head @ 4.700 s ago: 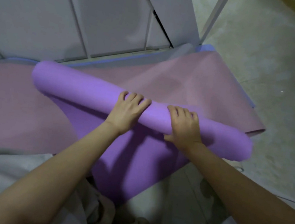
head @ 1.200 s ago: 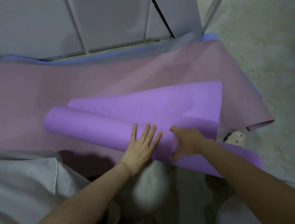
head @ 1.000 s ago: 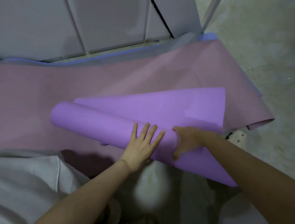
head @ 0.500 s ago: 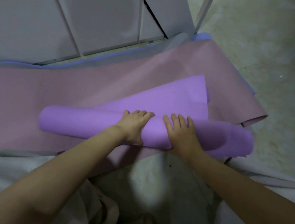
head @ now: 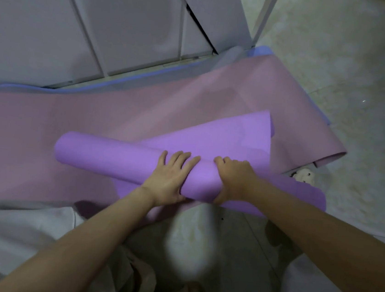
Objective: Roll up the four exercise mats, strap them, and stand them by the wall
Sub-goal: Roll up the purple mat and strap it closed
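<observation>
The purple mat (head: pixel 108 158) lies half rolled on the pink mat (head: pixel 46 114), its loose flap spread beyond the roll. The left hand (head: pixel 171 174) presses flat on the roll, fingers spread, and the right hand (head: pixel 232 176) curls round it. It looks like light, soft, springy foam that is apt to uncoil, so it is best held mid-roll with even pressure.

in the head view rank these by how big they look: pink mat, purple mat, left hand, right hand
1. pink mat
2. purple mat
3. left hand and right hand: about alike, the right one curled, so not ranked
</observation>
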The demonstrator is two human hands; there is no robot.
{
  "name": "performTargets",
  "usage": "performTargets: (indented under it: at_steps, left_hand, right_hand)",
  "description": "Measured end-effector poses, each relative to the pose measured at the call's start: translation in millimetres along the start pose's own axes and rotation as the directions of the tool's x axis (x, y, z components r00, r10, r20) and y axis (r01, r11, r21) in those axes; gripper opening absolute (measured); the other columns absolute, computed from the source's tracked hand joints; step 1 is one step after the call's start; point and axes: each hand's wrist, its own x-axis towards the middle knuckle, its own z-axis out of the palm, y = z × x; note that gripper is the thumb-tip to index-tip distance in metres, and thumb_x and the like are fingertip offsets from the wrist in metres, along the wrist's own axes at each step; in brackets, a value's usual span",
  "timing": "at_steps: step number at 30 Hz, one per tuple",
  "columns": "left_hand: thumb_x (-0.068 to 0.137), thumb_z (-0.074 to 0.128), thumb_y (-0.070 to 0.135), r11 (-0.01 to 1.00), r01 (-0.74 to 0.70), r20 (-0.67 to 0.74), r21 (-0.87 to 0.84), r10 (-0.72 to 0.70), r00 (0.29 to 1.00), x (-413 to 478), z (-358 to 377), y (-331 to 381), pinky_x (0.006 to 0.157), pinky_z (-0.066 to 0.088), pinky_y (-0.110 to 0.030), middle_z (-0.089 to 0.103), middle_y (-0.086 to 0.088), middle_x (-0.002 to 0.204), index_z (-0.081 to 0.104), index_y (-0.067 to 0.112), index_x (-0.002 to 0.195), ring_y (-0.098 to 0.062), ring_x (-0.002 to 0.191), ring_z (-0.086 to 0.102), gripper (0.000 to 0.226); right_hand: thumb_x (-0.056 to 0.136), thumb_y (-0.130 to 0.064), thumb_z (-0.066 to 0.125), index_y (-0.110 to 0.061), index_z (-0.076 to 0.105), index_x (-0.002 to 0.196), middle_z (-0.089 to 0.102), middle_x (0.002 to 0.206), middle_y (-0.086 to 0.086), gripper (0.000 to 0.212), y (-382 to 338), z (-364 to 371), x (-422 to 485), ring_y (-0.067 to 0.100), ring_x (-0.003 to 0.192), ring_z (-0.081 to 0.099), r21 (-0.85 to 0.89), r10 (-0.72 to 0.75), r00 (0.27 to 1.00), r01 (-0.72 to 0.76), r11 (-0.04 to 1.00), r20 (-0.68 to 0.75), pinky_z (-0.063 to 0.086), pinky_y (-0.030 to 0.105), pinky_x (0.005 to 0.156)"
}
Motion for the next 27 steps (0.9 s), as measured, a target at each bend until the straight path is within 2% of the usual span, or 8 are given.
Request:
performTargets:
  at_steps: [3,9,14,18,20,22,24,27]
  left_hand:
    - [0.043,0.082,0.047,0.995,0.049,-0.069,0.084,-0.043,0.997,-9.8,9.9,15.3,0.089,0.041,-0.064,0.056,-0.022,0.128,0.034,0.007,0.136,-0.038,0.116,0.057,0.112]
    - [0.042,0.082,0.045,0.994,-0.023,-0.149,0.111,0.039,0.988,-6.3,10.5,22.5,0.087,0.042,-0.064,0.058,-0.020,0.126,0.036,0.010,0.134,-0.037,0.114,0.058,0.109]
    - [0.030,0.085,0.035,0.994,-0.046,-0.088,0.099,0.055,0.995,9.1,4.6,11.9,0.080,0.047,-0.057,0.060,-0.016,0.117,0.040,0.011,0.129,-0.033,0.099,0.061,0.112]
    - [0.063,0.075,0.039,0.995,-0.055,-0.004,0.089,0.056,0.998,23.0,-7.0,1.2,0.099,0.031,-0.050,0.038,-0.008,0.140,0.025,0.016,0.145,-0.028,0.120,0.042,0.099]
    - [0.069,0.069,0.044,0.996,-0.045,-0.009,0.074,0.046,0.999,32.8,-14.4,-1.8,0.099,0.029,-0.045,0.033,-0.004,0.142,0.021,0.019,0.147,-0.026,0.122,0.037,0.095]
    - [0.067,0.071,0.050,0.997,-0.053,-0.011,0.060,0.054,0.999,45.9,-25.7,-5.0,0.096,0.033,-0.043,0.036,-0.002,0.141,0.022,0.021,0.146,-0.025,0.122,0.038,0.098]
    - [0.064,0.074,0.050,0.997,-0.078,0.040,0.022,0.077,0.996,56.9,-36.6,-8.9,0.095,0.038,-0.043,0.037,-0.001,0.141,0.022,0.020,0.144,-0.026,0.123,0.039,0.100]
    - [0.062,0.077,0.049,0.994,-0.098,0.109,-0.039,0.102,0.989,62.2,-42.9,-12.7,0.095,0.040,-0.044,0.039,-0.001,0.142,0.024,0.021,0.143,-0.026,0.124,0.039,0.101]
  right_hand:
    - [0.063,-0.059,0.075,-0.012,0.034,0.133,0.054,0.125,0.006,0.094,1.4,-14.7,4.9,0.028,0.111,0.056,0.144,0.031,0.991,-0.050,0.988,0.133,0.042,0.034,0.088]
    - [0.059,-0.064,0.074,-0.017,0.034,0.133,0.055,0.124,0.003,0.097,12.2,-26.6,4.4,0.022,0.093,0.049,0.240,0.068,0.943,-0.152,0.959,0.327,0.041,0.030,0.078]
    - [0.066,-0.061,0.072,-0.014,0.028,0.142,0.049,0.136,0.005,0.099,13.4,-16.4,4.1,0.025,0.117,0.050,0.358,0.057,0.944,-0.179,0.917,0.326,0.041,0.033,0.091]
    - [0.070,-0.065,0.067,-0.015,0.029,0.142,0.046,0.135,0.006,0.096,0.2,-15.1,-3.4,0.028,0.121,0.050,0.274,0.117,0.986,-0.146,0.951,0.119,0.039,0.037,0.094]
    - [0.049,-0.068,0.078,-0.009,0.050,0.128,0.057,0.115,0.009,0.102,-11.2,-5.3,-5.9,0.029,0.100,0.060,0.056,0.125,0.977,-0.117,0.992,-0.172,0.045,0.038,0.083]
    - [0.022,-0.059,0.085,-0.006,0.066,0.111,0.065,0.097,0.011,0.106,-19.5,5.5,-5.2,0.030,0.081,0.063,-0.118,0.133,0.936,-0.179,0.977,-0.326,0.047,0.039,0.077]
    - [0.020,-0.050,0.087,-0.007,0.068,0.113,0.066,0.100,0.013,0.103,-20.4,9.4,-3.5,0.031,0.085,0.064,-0.193,0.131,0.916,-0.217,0.957,-0.380,0.044,0.042,0.083]
    - [0.011,-0.053,0.082,-0.010,0.069,0.111,0.064,0.091,0.009,0.109,-15.7,5.7,-1.9,0.027,0.075,0.060,-0.254,0.107,0.933,-0.202,0.946,-0.344,0.043,0.036,0.074]
